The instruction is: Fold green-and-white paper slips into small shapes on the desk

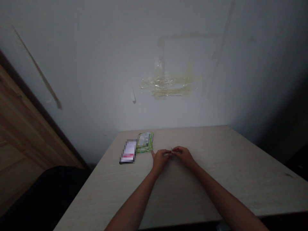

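Both my hands rest on a pale wooden table (216, 166) near its far middle. My left hand (160, 159) and my right hand (183, 155) meet fingertip to fingertip, each pinched on a tiny thin object (171, 151) held between them, too small to name. A green and white packet (145, 142) lies flat just left of my left hand. A phone (128, 151) with a lit, blurred screen lies beside the packet, further left.
The table stands against a white wall with yellowed tape marks (168, 85). A wooden door or panel (21, 128) is at the left. A dark shape (48, 192) sits below the table's left edge.
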Demonstrator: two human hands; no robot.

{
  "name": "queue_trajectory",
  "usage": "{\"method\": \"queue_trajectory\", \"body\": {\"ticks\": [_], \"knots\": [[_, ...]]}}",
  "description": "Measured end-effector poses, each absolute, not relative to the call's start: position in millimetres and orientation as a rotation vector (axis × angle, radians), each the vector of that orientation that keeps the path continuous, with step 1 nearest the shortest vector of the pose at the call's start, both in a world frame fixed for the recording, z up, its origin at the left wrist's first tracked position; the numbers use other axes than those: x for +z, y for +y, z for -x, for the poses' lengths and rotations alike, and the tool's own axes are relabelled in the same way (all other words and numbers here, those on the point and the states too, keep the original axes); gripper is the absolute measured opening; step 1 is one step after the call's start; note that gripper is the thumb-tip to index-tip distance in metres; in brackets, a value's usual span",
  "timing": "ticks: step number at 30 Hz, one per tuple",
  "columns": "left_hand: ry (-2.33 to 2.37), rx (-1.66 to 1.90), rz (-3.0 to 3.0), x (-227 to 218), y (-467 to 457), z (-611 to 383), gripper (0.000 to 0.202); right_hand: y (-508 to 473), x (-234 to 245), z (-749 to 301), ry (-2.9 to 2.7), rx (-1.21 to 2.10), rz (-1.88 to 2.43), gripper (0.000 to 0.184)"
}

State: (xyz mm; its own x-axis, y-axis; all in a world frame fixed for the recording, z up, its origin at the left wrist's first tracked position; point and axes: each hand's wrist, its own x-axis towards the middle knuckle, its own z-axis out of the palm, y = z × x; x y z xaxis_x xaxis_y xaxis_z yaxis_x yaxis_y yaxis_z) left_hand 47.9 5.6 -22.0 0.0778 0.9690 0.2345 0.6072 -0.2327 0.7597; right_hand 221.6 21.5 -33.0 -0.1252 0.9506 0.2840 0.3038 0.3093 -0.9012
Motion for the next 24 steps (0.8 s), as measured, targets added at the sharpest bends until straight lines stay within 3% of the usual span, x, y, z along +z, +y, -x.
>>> {"method": "queue_trajectory", "body": {"ticks": [24], "knots": [[1.693, 0.989, -2.019, -19, 8, -42, 0.016, 20, -26, -229, -1.815, 0.594, 1.240, 0.020]]}}
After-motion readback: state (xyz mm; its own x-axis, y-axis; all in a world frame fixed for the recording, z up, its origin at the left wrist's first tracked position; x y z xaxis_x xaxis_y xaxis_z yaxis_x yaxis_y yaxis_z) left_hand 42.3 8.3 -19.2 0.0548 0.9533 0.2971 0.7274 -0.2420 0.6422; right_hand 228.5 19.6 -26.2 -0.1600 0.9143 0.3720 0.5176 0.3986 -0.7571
